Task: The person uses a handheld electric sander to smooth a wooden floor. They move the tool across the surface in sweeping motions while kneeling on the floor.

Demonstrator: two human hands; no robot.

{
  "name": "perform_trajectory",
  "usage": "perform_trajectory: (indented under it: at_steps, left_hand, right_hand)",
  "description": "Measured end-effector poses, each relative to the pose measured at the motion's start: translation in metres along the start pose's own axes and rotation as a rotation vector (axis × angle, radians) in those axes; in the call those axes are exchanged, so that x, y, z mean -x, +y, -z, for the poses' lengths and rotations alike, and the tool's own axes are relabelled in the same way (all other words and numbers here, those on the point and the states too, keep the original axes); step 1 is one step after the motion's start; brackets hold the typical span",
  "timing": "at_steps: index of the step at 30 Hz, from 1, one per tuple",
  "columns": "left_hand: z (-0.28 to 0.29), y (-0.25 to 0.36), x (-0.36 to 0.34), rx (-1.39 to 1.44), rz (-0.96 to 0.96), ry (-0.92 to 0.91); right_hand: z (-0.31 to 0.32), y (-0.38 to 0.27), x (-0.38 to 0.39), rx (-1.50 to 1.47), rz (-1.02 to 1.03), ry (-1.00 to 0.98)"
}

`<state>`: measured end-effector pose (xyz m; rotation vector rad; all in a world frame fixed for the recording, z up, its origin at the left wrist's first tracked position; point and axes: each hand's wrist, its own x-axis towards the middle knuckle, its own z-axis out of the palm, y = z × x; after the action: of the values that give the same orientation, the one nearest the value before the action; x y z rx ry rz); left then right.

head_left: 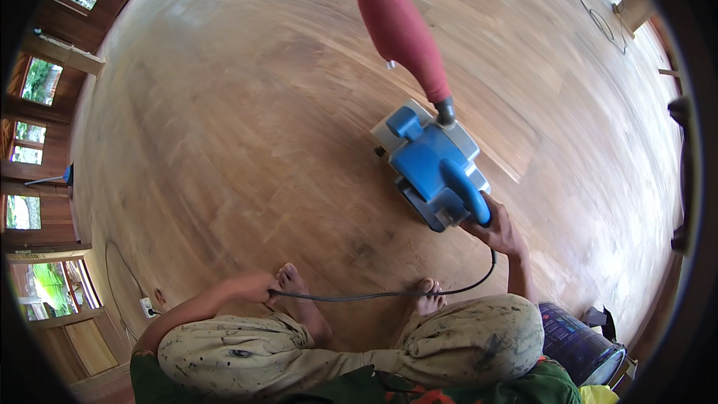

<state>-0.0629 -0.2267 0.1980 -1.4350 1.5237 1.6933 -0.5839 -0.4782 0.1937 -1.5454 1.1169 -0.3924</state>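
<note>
A blue and grey belt sander (437,164) rests on the wooden floor (224,142) to the front right of my feet. From its far side a red cloth dust bag (404,34) stretches away. My right hand (497,226) is closed round the rear end of the sander's handle. A black power cord (389,295) leaves the sander near that hand and runs left in front of my knees. My left hand (258,287) is closed on this cord beside my left foot.
A dark bucket (580,344) lies on its side by my right knee. An outlet box (147,307) with a cable stands at the left. Another cable (598,22) lies at the far right. Windowed wooden walls and a post (63,51) line the left.
</note>
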Motion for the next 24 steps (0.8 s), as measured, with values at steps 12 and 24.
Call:
perform_trajectory:
  at_steps: [12,24]
  left_hand:
    - [-0.022,-0.009,0.010,0.092,0.012,0.074]
    - [-0.118,-0.069,0.050,0.276,0.248,0.245]
  right_hand:
    - [-0.017,-0.032,-0.124,-0.123,0.052,-0.082]
    - [-0.087,-0.075,-0.240,-0.163,0.209,-0.263]
